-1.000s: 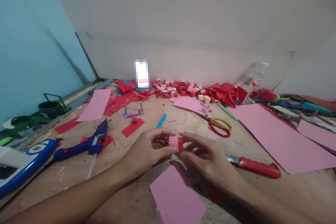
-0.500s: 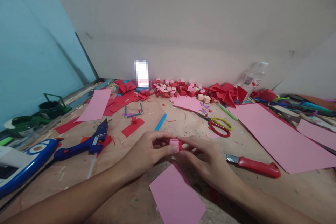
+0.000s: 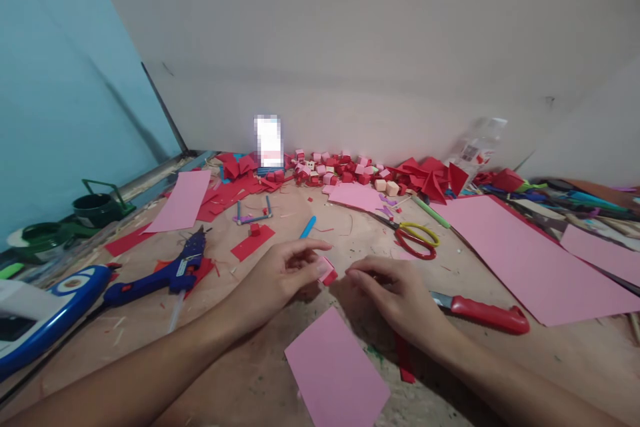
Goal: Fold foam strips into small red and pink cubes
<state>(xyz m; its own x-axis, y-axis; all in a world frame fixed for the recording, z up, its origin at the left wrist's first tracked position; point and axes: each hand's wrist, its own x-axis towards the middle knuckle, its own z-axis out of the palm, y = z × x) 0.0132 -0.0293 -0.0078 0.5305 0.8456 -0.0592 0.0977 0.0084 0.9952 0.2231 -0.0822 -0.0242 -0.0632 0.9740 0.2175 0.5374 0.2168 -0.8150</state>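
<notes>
My left hand [image 3: 280,277] pinches a small pink and red paper cube [image 3: 327,269] between thumb and fingers, just above the worktop. My right hand [image 3: 395,293] rests a little to the right of the cube, apart from it, with fingers loosely curled and nothing in them. A pink paper rectangle [image 3: 335,370] lies in front of both hands. A red-handled utility knife [image 3: 480,312] lies just right of my right hand.
A blue glue gun [image 3: 160,273] lies at the left. Red and yellow scissors [image 3: 417,240] and a blue pen [image 3: 308,227] lie beyond the hands. Several small cubes [image 3: 340,170] and red scraps line the wall. Large pink sheets [image 3: 520,253] cover the right.
My right hand has let go of the cube and drawn back to the right. The left hand now holds the cube alone, tilted and slightly lower.
</notes>
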